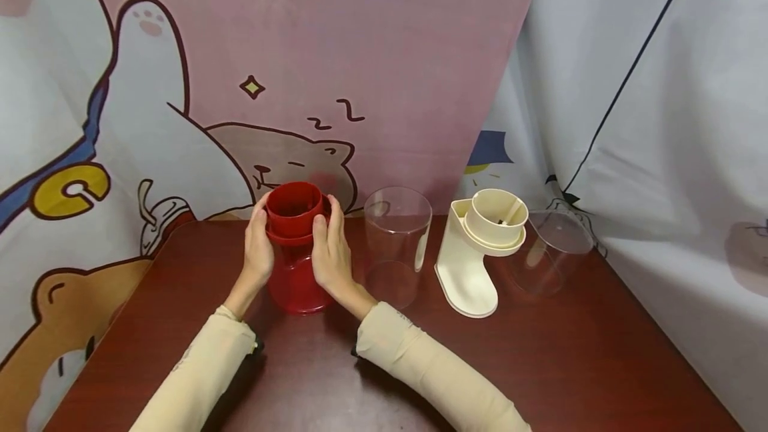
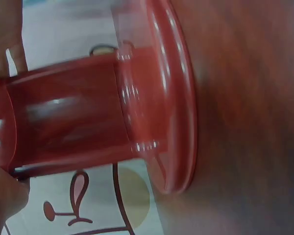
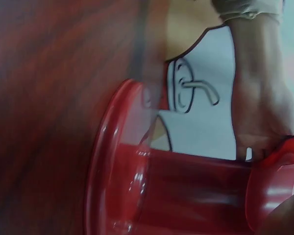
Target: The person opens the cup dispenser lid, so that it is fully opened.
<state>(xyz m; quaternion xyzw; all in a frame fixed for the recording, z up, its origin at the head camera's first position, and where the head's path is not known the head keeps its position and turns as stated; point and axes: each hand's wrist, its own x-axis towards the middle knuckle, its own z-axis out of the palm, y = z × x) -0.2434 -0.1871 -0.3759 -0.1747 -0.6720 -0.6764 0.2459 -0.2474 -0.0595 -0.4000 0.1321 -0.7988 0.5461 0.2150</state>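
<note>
Both hands hold a red plastic dispenser stand, which has a ring-shaped cup on top and a rounded foot below. My left hand grips the left side of its upper part, and my right hand grips the right side with fingers at the ring. In the left wrist view the stand's curved column and foot show close up. The right wrist view shows the foot's rim beside the wooden table surface; whether it touches the table I cannot tell.
Right of the red stand, a clear plastic cylinder stands on the dark red table. Beyond it are a cream dispenser stand of similar shape and a second clear cylinder. A cartoon-printed cloth hangs behind.
</note>
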